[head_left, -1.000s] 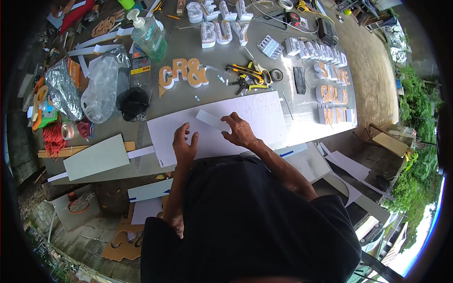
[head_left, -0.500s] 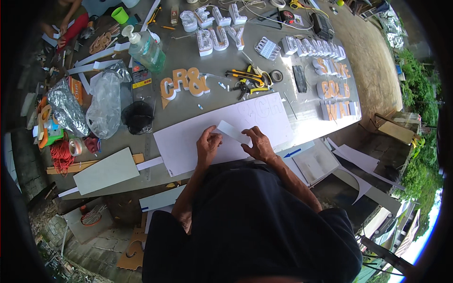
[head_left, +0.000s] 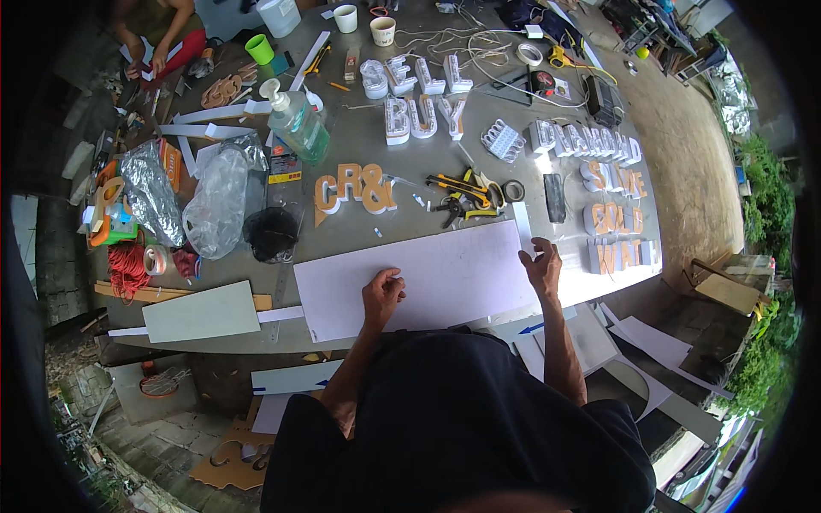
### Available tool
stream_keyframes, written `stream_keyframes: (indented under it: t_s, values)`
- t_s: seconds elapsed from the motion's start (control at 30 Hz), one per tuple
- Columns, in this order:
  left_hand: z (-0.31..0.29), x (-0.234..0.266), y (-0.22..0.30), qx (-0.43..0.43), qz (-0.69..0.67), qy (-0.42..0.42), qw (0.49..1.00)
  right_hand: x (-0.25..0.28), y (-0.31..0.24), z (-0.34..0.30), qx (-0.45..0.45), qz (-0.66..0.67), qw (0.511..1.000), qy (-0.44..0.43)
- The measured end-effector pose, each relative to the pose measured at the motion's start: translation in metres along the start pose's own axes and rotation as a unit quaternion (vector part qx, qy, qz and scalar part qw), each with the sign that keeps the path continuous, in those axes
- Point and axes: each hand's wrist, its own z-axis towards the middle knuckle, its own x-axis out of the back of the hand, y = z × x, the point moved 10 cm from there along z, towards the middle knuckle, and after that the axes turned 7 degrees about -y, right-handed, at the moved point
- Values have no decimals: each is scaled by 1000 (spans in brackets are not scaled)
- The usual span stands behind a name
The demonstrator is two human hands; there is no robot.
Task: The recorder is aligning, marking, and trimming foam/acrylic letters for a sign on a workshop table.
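A large white sheet (head_left: 462,265) lies in front of me along the table's near edge. Over its left-middle part, my left hand (head_left: 384,295) is closed, fingers loosely curled, with nothing visible in them. My right hand (head_left: 544,263) is at the sheet's right edge, its thumb and fingers apart. Just beyond those fingertips a narrow white strip (head_left: 522,224) lies on the table beside the sheet's far right corner; whether the fingers touch its near end is hard to tell. Past the sheet are yellow-handled cutting tools (head_left: 466,192) and a roll of tape (head_left: 513,191).
Orange-faced cut-out letters (head_left: 355,190) and rows of white-sided letters (head_left: 611,184) stand on the metal table. A pump bottle (head_left: 295,128), plastic bags (head_left: 218,205) and a black bag (head_left: 272,235) are at left. Another person's hands (head_left: 150,64) work at far left.
The white piece between both hands has gone right, onto the table past the sheet. My right hand moved right with it; my left hand no longer touches it. Pencilled outlines no longer show.
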Motion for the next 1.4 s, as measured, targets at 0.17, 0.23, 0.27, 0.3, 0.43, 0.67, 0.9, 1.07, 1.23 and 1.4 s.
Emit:
stream_keyframes:
  t_s: [0.17,0.23,0.27,0.3,0.43,0.67,0.9,1.07,1.23,1.4]
  values:
    - [-1,1,0,4,-3,28,1000,4,12,24,34,-22,999,31]
    - [-1,3,2,-2,0,36,999,9,15,28,34,-18,999,36]
    - [1,-2,7,-13,-4,31,999,14,21,29,49,-17,997,50]
    - [3,-4,4,-10,-12,28,999,15,28,32,33,-29,998,44]
    - [2,-3,0,-10,-19,28,999,12,43,37,4,-23,999,28]
    - [-3,2,-1,2,-6,50,999,1,40,44,10,-27,999,32]
    - [5,-5,0,6,-23,30,999,6,48,45,3,-54,997,56]
    - [-1,5,-10,11,-16,41,999,-5,42,48,-34,-57,997,42]
    - [1,0,-2,21,-9,23,999,1,44,44,-50,-45,996,53]
    - [3,-3,1,18,-5,21,1000,4,50,44,-65,-56,995,60]
